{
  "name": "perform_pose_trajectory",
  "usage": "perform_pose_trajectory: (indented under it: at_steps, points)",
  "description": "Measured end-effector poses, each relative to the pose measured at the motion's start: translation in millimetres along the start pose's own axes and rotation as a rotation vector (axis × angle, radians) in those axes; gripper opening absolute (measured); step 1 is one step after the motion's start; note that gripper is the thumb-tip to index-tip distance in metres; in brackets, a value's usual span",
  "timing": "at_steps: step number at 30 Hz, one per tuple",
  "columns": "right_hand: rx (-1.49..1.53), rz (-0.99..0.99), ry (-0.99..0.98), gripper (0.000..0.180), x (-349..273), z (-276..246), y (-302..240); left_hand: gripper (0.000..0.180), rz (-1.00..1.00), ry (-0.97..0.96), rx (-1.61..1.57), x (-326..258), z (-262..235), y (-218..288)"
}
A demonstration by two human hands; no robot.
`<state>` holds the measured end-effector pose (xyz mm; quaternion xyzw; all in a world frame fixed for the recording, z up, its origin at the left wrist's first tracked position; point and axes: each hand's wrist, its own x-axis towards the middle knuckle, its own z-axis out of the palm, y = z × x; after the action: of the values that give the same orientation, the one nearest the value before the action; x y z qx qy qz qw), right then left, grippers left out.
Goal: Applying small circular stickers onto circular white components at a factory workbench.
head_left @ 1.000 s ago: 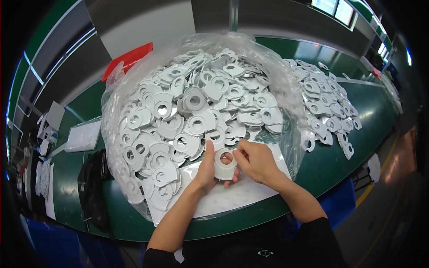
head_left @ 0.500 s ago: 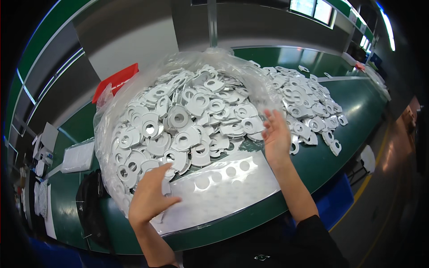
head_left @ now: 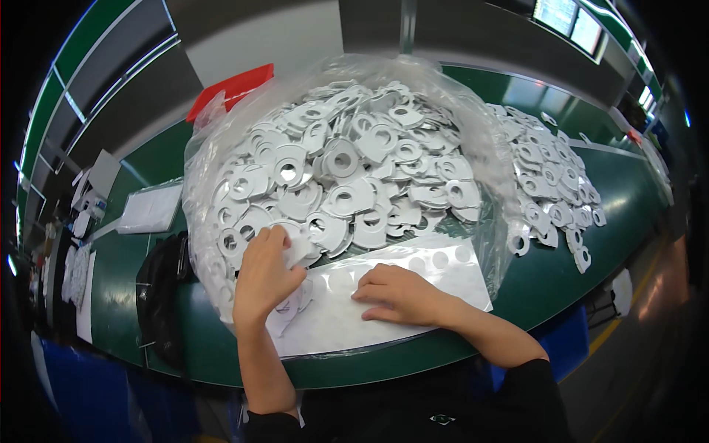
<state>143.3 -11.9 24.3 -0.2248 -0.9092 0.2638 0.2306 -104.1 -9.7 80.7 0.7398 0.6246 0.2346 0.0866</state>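
Observation:
My left hand (head_left: pixel 266 275) is at the near edge of the heap, its fingers closed on a white plastic part (head_left: pixel 298 242) with a flat tab. Another pale part (head_left: pixel 289 310) lies below that hand on the sheet, partly covered by it. My right hand (head_left: pixel 401 297) hovers low over a glossy sheet of round clear stickers (head_left: pixel 336 325). Its fingers are bent, with a gap between thumb and forefinger, and nothing shows in it. Beyond both hands rises a heap of white ring-shaped plastic parts (head_left: pixel 343 196) in a clear plastic bag (head_left: pixel 199 173).
A second pile of the white parts (head_left: pixel 550 173) lies right of the bag on the green table (head_left: pixel 628 188). A red tray (head_left: pixel 235 88) stands behind the bag. At left are a black bag (head_left: pixel 162 303) and a white packet (head_left: pixel 150 208). A blue bin (head_left: pixel 565 347) sits below the right edge.
My right hand has come down and left from beside the heap to over the sticker sheet. My left hand's spread fingers have closed on a white part. The whole view has shifted.

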Motion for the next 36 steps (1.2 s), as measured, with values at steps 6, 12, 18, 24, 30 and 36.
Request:
perform_pose_trajectory:
  at_steps: [6,12,18,24,30,36]
  points:
    - [-0.108,0.115,-0.091,0.036,1,-1,-9,0.015,-0.12,0.121,-0.425,11,14,30]
    - [-0.134,0.248,-0.139,0.041,-3,-6,-18,0.018,-0.244,-0.116,-1.548,17,62,37]
    - [-0.036,0.366,-0.198,0.038,3,-14,-19,0.036,-0.465,-0.262,-2.243,13,96,50]
    - [0.023,0.338,-0.217,0.028,2,-12,-18,0.049,-0.521,-0.341,-2.257,16,114,42]
    - [0.059,0.147,-0.14,0.017,-7,-12,-15,0.052,-0.503,-0.377,-2.125,14,113,41]
    - [-0.029,0.046,-0.127,0.015,-5,-15,-24,0.044,-0.5,-0.401,-2.154,15,106,48]
